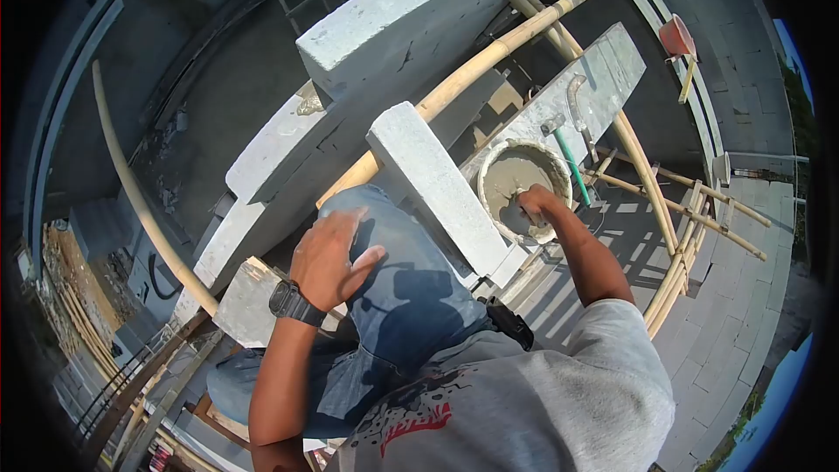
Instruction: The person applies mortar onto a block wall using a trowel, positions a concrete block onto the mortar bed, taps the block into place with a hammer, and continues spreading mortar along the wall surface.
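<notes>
My right hand (539, 204) reaches into a round bucket (483, 183) of wet grey mortar (517, 173). Its fingers are closed round what looks like a trowel, whose blade is partly sunk in the mortar. My left hand (330, 255), with a black watch at the wrist, rests on my jeans-covered knee, fingers spread and holding nothing. Just left of the bucket stands a long pale block (437, 183). A hammer (568, 157) with a green handle leans at the bucket's far right rim. Beyond it a curved tool (575, 109) lies on a grey board (612, 61).
A stepped wall of pale blocks (384, 22) rises ahead and to the left. Bamboo poles (498, 52) cross behind the block, with more bamboo scaffolding (690, 227) at right. A red bucket (675, 38) sits on a far ledge. Another bamboo pole (131, 183) curves down the left side.
</notes>
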The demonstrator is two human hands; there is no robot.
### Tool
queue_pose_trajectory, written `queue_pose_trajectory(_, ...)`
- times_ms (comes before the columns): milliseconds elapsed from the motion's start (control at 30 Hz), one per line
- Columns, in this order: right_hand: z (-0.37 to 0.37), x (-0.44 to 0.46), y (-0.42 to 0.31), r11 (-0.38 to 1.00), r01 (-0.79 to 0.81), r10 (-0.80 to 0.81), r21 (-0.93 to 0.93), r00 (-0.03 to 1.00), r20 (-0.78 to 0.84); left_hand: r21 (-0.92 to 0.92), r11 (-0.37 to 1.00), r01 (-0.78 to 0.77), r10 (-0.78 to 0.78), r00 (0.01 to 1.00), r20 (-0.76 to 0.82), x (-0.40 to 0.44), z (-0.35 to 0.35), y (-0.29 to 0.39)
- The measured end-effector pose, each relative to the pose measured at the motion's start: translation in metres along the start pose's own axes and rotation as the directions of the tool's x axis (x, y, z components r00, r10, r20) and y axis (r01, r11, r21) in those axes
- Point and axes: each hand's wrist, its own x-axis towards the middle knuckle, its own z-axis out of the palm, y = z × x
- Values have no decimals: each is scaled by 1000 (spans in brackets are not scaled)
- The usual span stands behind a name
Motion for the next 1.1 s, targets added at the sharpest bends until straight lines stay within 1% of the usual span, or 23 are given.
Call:
queue_pose_trajectory(33, 3, -7, 7, 981, 88, -100, -173, 993, -65, -5, 997, -75, 75, 997, 35, 22, 16, 11)
queue_pose_trajectory(67, 3, -16, 12, 925, 162, -213, -344, 970, -118, 11, 997, -70, 68, 991, 111, 43, 30, 25)
queue_pose_trajectory(100, 1, -30, 15, 833, 213, -331, -510, 932, -151, 29, 997, -66, 59, 981, 184, 63, 44, 37)
queue_pose_trajectory(133, -4, -55, 15, 811, 195, -334, -551, 928, -163, 67, 995, -80, 63, 974, 219, 81, 61, 44)
queue_pose_trajectory(200, -20, -115, 19, 818, 128, -295, -561, 930, -219, 133, 986, -102, 58, 953, 298, 100, 102, 49)
queue_pose_trajectory(267, -30, -140, 32, 810, 52, -269, -584, 918, -291, 243, 964, -110, 32, 952, 304, 101, 137, 47)
queue_pose_trajectory(300, -33, -147, 44, 799, 11, -258, -602, 909, -326, 298, 948, -113, 18, 952, 304, 99, 144, 50)
queue_pose_trajectory(333, -35, -149, 52, 786, -30, -249, -618, 899, -360, 274, 958, -81, -26, 930, 368, 98, 149, 49)
queue_pose_trajectory(433, -24, -126, 56, 751, -80, -217, -655, 907, -360, 208, 970, -122, 41, 933, 357, 87, 147, 41)
queue_pose_trajectory(467, -17, -114, 49, 772, -11, -265, -635, 903, -338, 155, 982, -112, 49, 932, 359, 85, 142, 37)
queue_pose_trajectory(533, 6, -66, 45, 738, 129, -387, -662, 885, -259, 49, 995, -83, 60, 931, 361, 82, 118, 30)
queue_pose_trajectory(633, 19, -34, 25, 791, 275, -411, -547, 901, -140, 82, 991, -101, 70, 945, 319, 75, 58, 8)
queue_pose_trajectory(700, 6, -39, 26, 861, 240, -324, -449, 939, -118, 176, 981, -79, 38, 974, 225, 67, 10, -16)
queue_pose_trajectory(733, -5, -47, 31, 891, 214, -277, -400, 955, -106, 208, 977, -39, 1, 983, 181, 58, -15, -26)
queue_pose_trajectory(833, -40, -96, 53, 978, 174, -181, -113, 982, -57, 310, 945, 101, -128, 989, 68, 25, -79, -73)
queue_pose_trajectory(900, -42, -113, 80, 964, 259, -264, -57, 953, -148, 348, 926, 149, -159, 987, 0, -5, -107, -103)
queue_pose_trajectory(1000, -19, -134, 103, 951, 202, -159, 233, 969, -190, 246, 923, 295, -281, 955, -91, -61, -110, -165)
queue_pose_trajectory(1100, 17, -150, 102, 872, 217, -111, 439, 961, -253, 109, 889, 444, -448, 894, 13, -135, -84, -228)
